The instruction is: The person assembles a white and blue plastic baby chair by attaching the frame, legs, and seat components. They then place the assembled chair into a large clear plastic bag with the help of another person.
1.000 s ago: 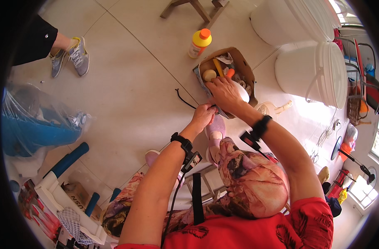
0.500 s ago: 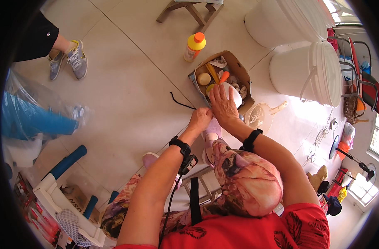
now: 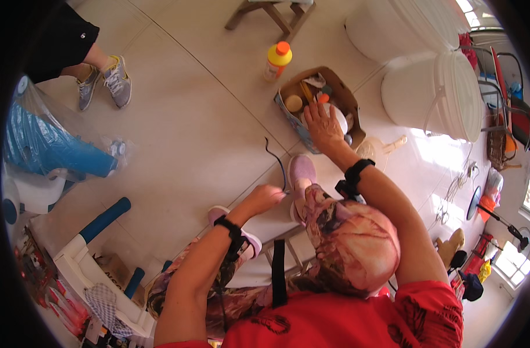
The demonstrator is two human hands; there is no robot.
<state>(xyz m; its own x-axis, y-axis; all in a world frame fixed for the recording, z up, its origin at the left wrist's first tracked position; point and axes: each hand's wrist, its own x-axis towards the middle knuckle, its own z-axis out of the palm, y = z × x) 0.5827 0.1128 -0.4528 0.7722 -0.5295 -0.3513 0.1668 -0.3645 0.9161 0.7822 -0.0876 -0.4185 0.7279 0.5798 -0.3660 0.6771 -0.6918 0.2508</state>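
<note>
My left hand [image 3: 266, 199] is closed, its fingers pinched on the lower end of a thin dark cord [image 3: 275, 155] that curves up over the floor beside my shoe. My right hand [image 3: 326, 129] lies with fingers stretched out on a white rounded thing [image 3: 339, 118] inside an open cardboard box [image 3: 290, 119]. That white thing is partly hidden under the palm. Also in the box are a pale round lid [image 3: 293, 104], an orange-tipped item [image 3: 323, 98] and several small things I cannot make out.
A yellow bottle with an orange cap [image 3: 278, 59] stands behind the box. Large white buckets [image 3: 415, 95] are at the right, with a pale strainer-like thing [image 3: 371, 147] nearer. Another person's shoes [image 3: 117, 84] and a plastic-wrapped blue bundle [image 3: 62, 142] are at the left.
My left hand has pulled back from the box toward me, drawing the cord along with it. My right hand stays on the white thing, and the whole view has shifted slightly.
</note>
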